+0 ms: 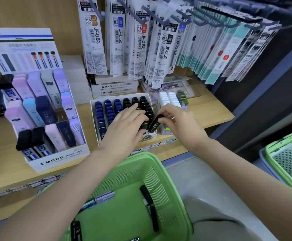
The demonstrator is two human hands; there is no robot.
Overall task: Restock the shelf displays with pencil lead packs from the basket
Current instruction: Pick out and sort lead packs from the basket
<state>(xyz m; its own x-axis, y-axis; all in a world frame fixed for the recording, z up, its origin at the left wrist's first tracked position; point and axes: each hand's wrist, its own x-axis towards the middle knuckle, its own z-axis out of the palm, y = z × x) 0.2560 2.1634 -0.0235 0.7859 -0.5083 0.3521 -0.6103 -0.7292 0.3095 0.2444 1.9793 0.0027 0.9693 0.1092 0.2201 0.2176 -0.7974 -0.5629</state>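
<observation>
Step in hand: slotting pack into display. Right hand (178,122) pinches slim black plastic lead pack (156,123) by top end, tilted, at right front corner of white cardboard display tray (93,110), near front edge of wooden shelf (211,108). Left hand (127,124) spread flat on black rows. Next, judged: seat pack upright in gap. More black packs (147,195) lie in green plastic basket (141,155)

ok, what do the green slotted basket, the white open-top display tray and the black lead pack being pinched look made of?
Green slotted basket: moulded plastic, semi-gloss; uniform colour, moulded vent slots.
White open-top display tray: probably matt cardboard; thin folded walls.
Black lead pack: seemingly hard plastic, slightly glossy; printed white lettering, rigid shape.
</observation>
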